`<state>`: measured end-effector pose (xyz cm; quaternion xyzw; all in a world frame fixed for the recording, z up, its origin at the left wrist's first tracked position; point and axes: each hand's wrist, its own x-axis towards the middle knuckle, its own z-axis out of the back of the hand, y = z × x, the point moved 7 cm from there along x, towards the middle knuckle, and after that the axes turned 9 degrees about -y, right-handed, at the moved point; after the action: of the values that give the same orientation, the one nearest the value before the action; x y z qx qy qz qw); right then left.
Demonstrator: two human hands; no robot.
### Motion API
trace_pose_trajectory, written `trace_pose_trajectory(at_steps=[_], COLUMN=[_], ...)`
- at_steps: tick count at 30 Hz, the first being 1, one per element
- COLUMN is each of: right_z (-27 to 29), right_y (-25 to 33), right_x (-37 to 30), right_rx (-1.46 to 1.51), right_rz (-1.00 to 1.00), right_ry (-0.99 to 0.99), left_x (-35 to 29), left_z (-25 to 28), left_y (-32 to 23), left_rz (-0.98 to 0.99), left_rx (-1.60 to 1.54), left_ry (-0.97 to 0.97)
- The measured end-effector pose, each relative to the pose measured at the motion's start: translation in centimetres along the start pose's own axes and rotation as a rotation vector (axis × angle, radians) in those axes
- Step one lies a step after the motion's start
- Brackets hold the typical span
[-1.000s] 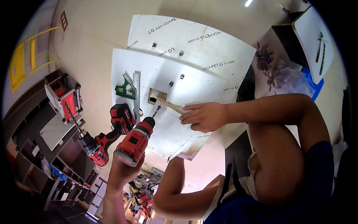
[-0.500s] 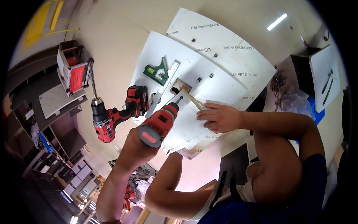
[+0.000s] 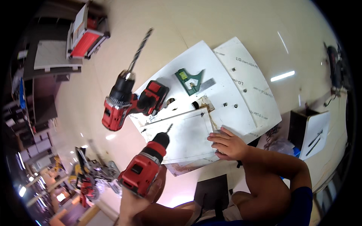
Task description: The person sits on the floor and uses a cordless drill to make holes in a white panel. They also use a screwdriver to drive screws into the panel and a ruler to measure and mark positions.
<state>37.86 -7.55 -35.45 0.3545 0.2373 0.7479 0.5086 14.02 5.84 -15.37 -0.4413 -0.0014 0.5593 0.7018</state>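
Note:
My left hand (image 3: 151, 192) is wrapped around the grip of a red and black cordless drill (image 3: 141, 169). A slim twist bit (image 3: 170, 128) points from its chuck, seen over a white rectangular board (image 3: 181, 141) with pencil lines near its edges. Dark spots, perhaps holes, mark the board's two far corners. At the board's right edge my right hand (image 3: 229, 145) lies with fingers stretched out, fingertips on the edge. Larger white panels (image 3: 205, 56) lie underneath. On them, beyond the board, rests a green combination square (image 3: 189, 82) with a steel rule.
A second red drill (image 3: 117, 109) with a long thick bit stands at the panels' left side. A red and grey case (image 3: 85, 43) is at the far left, a power saw (image 3: 88, 188) at the lower left. A small white-topped stand (image 3: 315, 132) carries dark tools on the right.
My left hand has drawn the drill back toward me, and its bit has left the board's far corner. My right hand stays at the board's right edge. The whole view has turned.

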Motion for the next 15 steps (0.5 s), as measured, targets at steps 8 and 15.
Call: trace_pose_trajectory(at_steps=[8,15], right_z=[-0.5,0.5], right_y=[1.7,2.3], right_x=[1.8,4.0], right_rx=[-0.141,-0.039], right_rz=[-0.098,-0.236], right_ry=[0.212,0.527], left_x=[-8.2,-4.8], left_z=[3.8,5.6], left_y=[3.5,2.5], left_rz=[0.636,-0.192], left_rx=[-0.578,-0.259], left_ry=[-0.249,-0.388])
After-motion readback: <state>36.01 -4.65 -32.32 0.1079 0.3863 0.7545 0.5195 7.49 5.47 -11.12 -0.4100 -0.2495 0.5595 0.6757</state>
